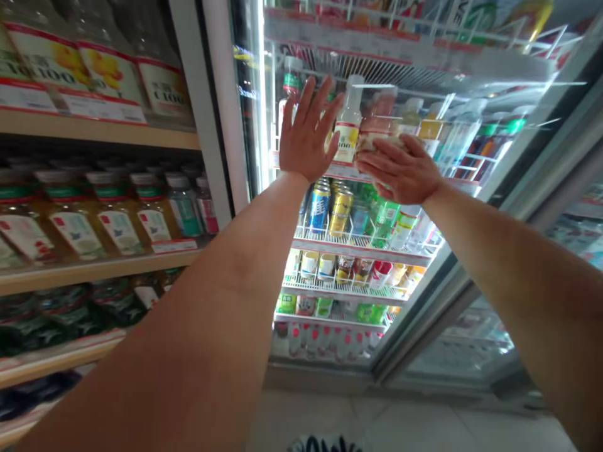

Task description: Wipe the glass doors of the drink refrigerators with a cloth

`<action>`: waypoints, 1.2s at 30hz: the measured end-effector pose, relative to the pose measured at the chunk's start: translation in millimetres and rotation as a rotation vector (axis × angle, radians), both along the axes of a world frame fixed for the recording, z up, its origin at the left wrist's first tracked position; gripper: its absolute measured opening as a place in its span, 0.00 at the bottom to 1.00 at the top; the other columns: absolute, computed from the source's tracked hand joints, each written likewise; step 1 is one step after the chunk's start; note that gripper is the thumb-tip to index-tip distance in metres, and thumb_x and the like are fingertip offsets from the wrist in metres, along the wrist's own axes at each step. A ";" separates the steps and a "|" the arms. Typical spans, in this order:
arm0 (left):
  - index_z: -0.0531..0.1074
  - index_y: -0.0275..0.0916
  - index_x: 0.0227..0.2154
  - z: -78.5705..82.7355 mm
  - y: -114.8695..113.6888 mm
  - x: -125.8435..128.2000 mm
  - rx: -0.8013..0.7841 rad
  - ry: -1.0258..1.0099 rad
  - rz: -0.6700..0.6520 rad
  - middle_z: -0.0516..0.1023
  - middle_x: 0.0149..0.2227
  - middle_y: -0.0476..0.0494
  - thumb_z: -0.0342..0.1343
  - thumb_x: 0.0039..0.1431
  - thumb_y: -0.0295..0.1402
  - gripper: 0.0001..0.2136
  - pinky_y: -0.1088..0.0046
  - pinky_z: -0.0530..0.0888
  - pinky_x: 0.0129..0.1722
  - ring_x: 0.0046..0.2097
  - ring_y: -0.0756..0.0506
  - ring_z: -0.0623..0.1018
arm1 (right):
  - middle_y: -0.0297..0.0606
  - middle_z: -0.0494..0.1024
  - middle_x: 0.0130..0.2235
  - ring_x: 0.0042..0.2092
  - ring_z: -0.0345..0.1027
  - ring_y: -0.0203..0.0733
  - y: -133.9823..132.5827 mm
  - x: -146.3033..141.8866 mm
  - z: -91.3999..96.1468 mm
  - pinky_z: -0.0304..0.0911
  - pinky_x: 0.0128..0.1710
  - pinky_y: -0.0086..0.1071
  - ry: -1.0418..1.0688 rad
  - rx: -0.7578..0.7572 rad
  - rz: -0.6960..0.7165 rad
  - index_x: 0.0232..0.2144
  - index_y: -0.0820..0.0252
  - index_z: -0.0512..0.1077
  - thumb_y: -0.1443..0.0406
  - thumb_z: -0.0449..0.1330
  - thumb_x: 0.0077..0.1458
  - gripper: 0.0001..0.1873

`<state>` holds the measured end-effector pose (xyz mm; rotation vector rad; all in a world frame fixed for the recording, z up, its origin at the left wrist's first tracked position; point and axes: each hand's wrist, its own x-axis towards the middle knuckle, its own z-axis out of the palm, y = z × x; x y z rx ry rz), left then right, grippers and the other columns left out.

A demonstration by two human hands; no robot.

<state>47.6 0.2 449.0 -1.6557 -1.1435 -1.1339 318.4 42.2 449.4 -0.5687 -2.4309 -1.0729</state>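
Note:
My left hand (308,138) is raised at an upper shelf inside the lit drinks fridge, its fingers stretched out and spread. Its thumb lies just left of a clear bottle (347,135) with a yellow-and-white label; whether they touch I cannot tell. To the right, my right hand (400,168) has its fingers curled across the lower part of a bottle of pinkish drink (380,116), with the thumb above them. That bottle is blurred and partly covered by the hand. Behind my left fingers, a bottle with a green band (292,75) is partly hidden.
Lower fridge shelves carry a blue can (319,207), gold cans (341,210) and green bottles (386,216). On the left, a wooden shelf rack (94,276) holds rows of bottled drinks. The fridge frame (424,333) slants on the right, above a tiled floor (400,420).

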 end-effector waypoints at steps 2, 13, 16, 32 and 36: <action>0.55 0.49 0.73 0.0 -2.2 1.1 -0.006 -0.008 -0.011 0.44 0.75 0.59 0.45 0.66 0.36 0.32 0.62 0.33 0.76 0.76 0.47 0.39 | 0.23 0.56 0.72 0.75 0.44 0.52 0.6 -0.2 -3.5 0.36 0.75 0.57 0.247 0.089 -0.046 0.71 0.44 0.58 0.48 0.38 0.68 0.33; 0.54 0.56 0.73 2.5 0.9 -0.5 -0.018 -0.028 -0.088 0.42 0.74 0.69 0.48 0.64 0.40 0.33 0.62 0.33 0.77 0.76 0.48 0.37 | 0.22 0.65 0.68 0.73 0.51 0.48 -0.5 4.6 -8.9 0.37 0.76 0.55 -0.114 -0.064 0.092 0.68 0.39 0.62 0.49 0.46 0.68 0.29; 0.55 0.51 0.73 1.0 4.8 -0.9 0.006 -0.017 -0.068 0.43 0.75 0.64 0.47 0.67 0.40 0.32 0.57 0.34 0.77 0.77 0.46 0.40 | 0.26 0.61 0.70 0.72 0.51 0.53 0.2 3.9 -13.4 0.42 0.73 0.59 0.289 0.112 0.042 0.69 0.44 0.60 0.51 0.43 0.69 0.30; 0.54 0.47 0.73 -0.6 8.3 -4.8 0.093 0.051 0.015 0.47 0.76 0.56 0.46 0.71 0.40 0.29 0.52 0.40 0.77 0.77 0.43 0.42 | 0.23 0.54 0.72 0.74 0.46 0.54 1.5 2.0 -17.6 0.43 0.72 0.61 0.552 0.166 -0.048 0.72 0.44 0.56 0.52 0.37 0.70 0.32; 0.55 0.40 0.72 -2.1 8.0 -4.8 0.150 0.123 0.093 0.51 0.75 0.45 0.48 0.71 0.37 0.29 0.47 0.47 0.75 0.76 0.37 0.48 | 0.22 0.53 0.73 0.75 0.43 0.54 3.7 3.7 -18.6 0.41 0.72 0.62 0.559 0.194 -0.053 0.72 0.43 0.53 0.52 0.38 0.69 0.32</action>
